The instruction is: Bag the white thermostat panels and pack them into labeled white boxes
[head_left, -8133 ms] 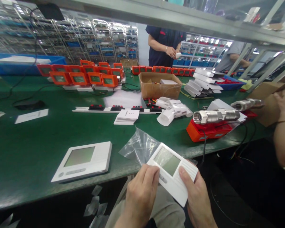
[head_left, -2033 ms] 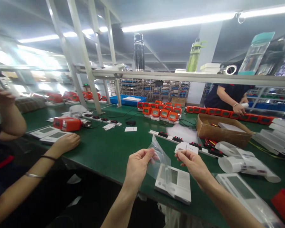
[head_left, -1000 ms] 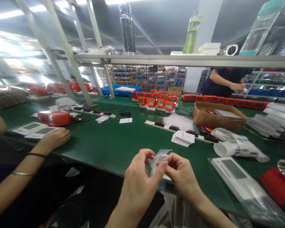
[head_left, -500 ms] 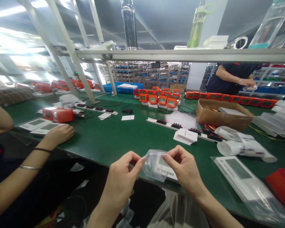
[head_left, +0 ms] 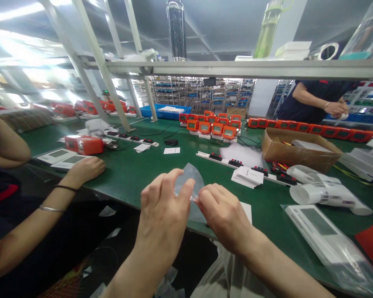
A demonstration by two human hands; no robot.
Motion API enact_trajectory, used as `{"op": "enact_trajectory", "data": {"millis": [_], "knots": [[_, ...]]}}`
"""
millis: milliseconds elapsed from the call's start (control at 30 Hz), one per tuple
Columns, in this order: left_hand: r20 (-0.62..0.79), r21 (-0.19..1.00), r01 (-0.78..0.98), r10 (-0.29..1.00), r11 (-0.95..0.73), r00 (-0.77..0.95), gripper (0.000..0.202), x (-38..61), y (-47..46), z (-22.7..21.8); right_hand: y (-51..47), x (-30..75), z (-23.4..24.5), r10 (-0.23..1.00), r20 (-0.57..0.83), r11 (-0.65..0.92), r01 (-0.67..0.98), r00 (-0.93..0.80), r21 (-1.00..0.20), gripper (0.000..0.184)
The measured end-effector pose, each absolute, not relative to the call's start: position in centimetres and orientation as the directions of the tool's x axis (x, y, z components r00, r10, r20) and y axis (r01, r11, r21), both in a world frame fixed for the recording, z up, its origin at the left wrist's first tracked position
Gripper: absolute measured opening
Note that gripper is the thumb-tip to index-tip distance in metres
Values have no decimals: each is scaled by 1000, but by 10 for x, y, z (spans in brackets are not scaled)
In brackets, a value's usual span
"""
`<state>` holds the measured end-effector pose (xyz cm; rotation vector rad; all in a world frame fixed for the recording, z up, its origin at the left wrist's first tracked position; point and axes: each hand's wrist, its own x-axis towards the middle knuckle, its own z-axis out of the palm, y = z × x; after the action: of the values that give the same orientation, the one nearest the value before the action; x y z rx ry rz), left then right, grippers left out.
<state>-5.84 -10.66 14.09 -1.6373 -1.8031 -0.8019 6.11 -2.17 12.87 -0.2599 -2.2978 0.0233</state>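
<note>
In the head view, the left hand point(head_left: 164, 203) and right hand point(head_left: 222, 213) have their grip pinched on thin, clear plastic film point(head_left: 191, 176) over the green tabletop point(head_left: 133, 176), probably to control both sides. The right hand hides most of a flat white object point(head_left: 247, 212); a bagged white rectangular device point(head_left: 317, 225) lies rightward.

A factory workshop; green workbench point(head_left: 124, 176); rows of orange-framed devices point(head_left: 217, 128); loaded racks point(head_left: 217, 99) behind.
</note>
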Motion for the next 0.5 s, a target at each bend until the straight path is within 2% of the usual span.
{"op": "enact_trajectory", "data": {"millis": [33, 100, 133, 200, 267, 333, 367, 400, 433, 500], "knots": [[731, 47, 996, 677, 77, -87, 14, -61, -105, 144, -21, 59, 132, 161, 724, 983, 174, -671, -57, 25], [690, 104, 992, 712, 76, -127, 10, -71, -104, 143, -17, 61, 135, 201, 716, 978, 181, -669, -106, 23], [675, 180, 978, 710, 102, -199, 13, -77, -105, 140, -13, 65, 133, 272, 699, 962, 203, -662, -182, 18], [604, 418, 882, 659, 216, -448, 15, -92, -110, 127, -2, 81, 124, 438, 604, 897, 276, -666, -346, 13], [395, 692, 659, 609, 296, -688, 19, -106, -118, 107, 9, 103, 108, 558, 426, 817, 382, -712, -431, 41], [123, 910, 344, 639, 233, -759, 25, -116, -126, 84, 17, 124, 89, 616, 219, 757, 492, -757, -429, 83], [25, 967, 186, 657, 177, -754, 27, -118, -128, 73, 19, 133, 80, 633, 136, 737, 539, -762, -409, 99], [-51, 991, 45, 667, 127, -743, 27, -117, -130, 64, 20, 139, 72, 647, 80, 721, 574, -758, -389, 106], [-109, 994, -66, 670, 89, -734, 25, -114, -130, 57, 19, 143, 66, 655, 51, 712, 594, -754, -375, 105], [-187, 978, -201, 676, 60, -712, 22, -103, -124, 48, 17, 145, 58, 655, 63, 716, 593, -753, -369, 91]]}}
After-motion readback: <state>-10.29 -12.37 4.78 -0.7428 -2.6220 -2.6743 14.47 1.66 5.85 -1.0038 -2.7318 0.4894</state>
